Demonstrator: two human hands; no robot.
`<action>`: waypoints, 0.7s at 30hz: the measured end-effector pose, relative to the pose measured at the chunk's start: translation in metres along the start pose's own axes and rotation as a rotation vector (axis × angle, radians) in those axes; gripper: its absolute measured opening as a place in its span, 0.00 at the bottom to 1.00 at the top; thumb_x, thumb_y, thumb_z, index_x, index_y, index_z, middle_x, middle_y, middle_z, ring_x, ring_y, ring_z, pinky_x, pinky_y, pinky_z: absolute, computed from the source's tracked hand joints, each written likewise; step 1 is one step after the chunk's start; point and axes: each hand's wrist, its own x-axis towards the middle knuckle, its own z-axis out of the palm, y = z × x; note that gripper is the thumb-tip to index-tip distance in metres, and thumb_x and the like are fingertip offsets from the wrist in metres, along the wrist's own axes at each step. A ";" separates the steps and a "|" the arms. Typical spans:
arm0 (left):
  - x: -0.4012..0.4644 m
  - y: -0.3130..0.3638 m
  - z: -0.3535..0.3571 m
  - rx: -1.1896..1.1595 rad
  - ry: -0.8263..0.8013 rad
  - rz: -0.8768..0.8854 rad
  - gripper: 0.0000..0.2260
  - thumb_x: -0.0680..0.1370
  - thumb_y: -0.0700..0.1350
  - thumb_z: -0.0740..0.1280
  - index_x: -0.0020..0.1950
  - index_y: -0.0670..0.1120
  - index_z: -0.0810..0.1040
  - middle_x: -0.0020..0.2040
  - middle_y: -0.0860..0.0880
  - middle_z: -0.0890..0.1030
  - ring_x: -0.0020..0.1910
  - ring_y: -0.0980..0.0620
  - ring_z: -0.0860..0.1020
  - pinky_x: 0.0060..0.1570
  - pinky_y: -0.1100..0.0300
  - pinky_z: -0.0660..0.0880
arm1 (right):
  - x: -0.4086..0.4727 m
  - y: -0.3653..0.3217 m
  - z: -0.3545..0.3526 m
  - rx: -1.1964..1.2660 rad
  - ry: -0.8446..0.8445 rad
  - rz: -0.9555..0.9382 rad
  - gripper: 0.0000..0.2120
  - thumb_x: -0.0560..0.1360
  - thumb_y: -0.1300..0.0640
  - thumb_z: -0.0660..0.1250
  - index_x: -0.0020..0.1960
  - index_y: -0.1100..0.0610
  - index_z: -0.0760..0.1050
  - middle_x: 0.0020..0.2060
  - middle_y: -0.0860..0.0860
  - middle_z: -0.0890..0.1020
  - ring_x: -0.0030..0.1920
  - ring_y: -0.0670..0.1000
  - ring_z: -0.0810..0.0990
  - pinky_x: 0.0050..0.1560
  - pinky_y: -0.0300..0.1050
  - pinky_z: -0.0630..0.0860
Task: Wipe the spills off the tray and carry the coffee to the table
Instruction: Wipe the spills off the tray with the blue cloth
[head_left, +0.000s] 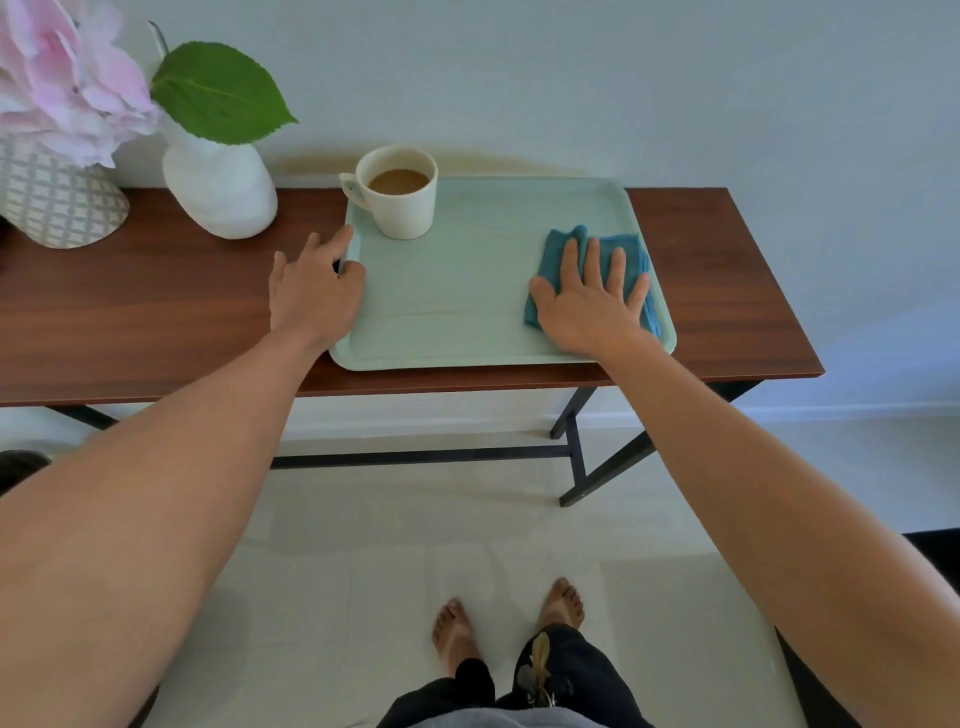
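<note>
Spanning the wall side of the view, a wooden bench carries a pale green tray, whose long axis runs from nine to three o'clock. On it a cup of coffee stands at the eleven o'clock corner, handle toward nine. A blue cloth is pressed flat at three o'clock under the spread right hand. The tray's nine o'clock rim is gripped by the left hand, which lies nearer the cup. Wiping is judged under way. No spill can be made out, and the cloth's middle is hidden.
</note>
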 end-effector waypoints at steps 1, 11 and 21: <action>0.000 0.001 -0.001 0.003 0.000 0.000 0.27 0.80 0.49 0.53 0.81 0.54 0.64 0.80 0.44 0.67 0.82 0.51 0.54 0.80 0.47 0.44 | 0.011 -0.003 -0.003 -0.003 0.012 -0.004 0.35 0.82 0.36 0.40 0.83 0.50 0.36 0.83 0.51 0.38 0.81 0.59 0.33 0.74 0.68 0.30; -0.001 0.002 0.001 0.003 0.013 0.004 0.26 0.81 0.48 0.54 0.81 0.54 0.65 0.79 0.44 0.68 0.82 0.51 0.54 0.80 0.47 0.44 | 0.036 -0.074 0.001 -0.046 0.037 -0.246 0.33 0.84 0.40 0.41 0.84 0.53 0.39 0.83 0.53 0.41 0.82 0.58 0.37 0.78 0.64 0.34; -0.003 0.006 0.000 -0.083 0.111 0.057 0.23 0.79 0.47 0.58 0.74 0.52 0.74 0.72 0.45 0.76 0.75 0.43 0.68 0.77 0.44 0.55 | -0.058 -0.063 0.005 0.239 -0.068 -0.657 0.22 0.87 0.53 0.52 0.80 0.50 0.64 0.75 0.50 0.71 0.74 0.55 0.68 0.71 0.52 0.64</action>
